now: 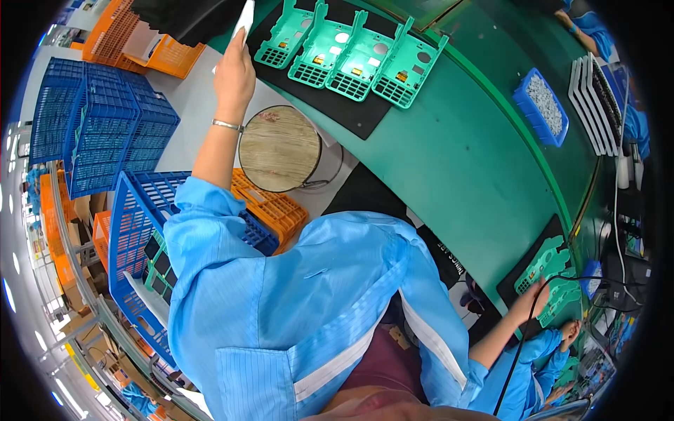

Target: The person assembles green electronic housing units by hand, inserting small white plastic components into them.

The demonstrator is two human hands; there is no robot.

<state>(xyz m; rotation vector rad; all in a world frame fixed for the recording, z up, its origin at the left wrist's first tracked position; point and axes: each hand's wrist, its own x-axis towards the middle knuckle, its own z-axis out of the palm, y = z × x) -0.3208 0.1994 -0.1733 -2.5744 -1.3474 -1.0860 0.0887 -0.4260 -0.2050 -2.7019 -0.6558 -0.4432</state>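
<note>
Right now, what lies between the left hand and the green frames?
Only bare black mat separates the left hand, holding a white card, from the green plastic frames, in the head view.

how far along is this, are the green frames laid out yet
Done: four green frames lie in a row on the black mat. In hand: the left hand grips a white sheet beside them. Left, probably: more green parts sit in the blue crate.

The right hand is out of sight below the blue smock (302, 316), the white sheet (245, 15) in the left hand (234, 74) is cut off by the far edge, and the blue tray's (540, 107) small parts are too tiny to identify.
</note>
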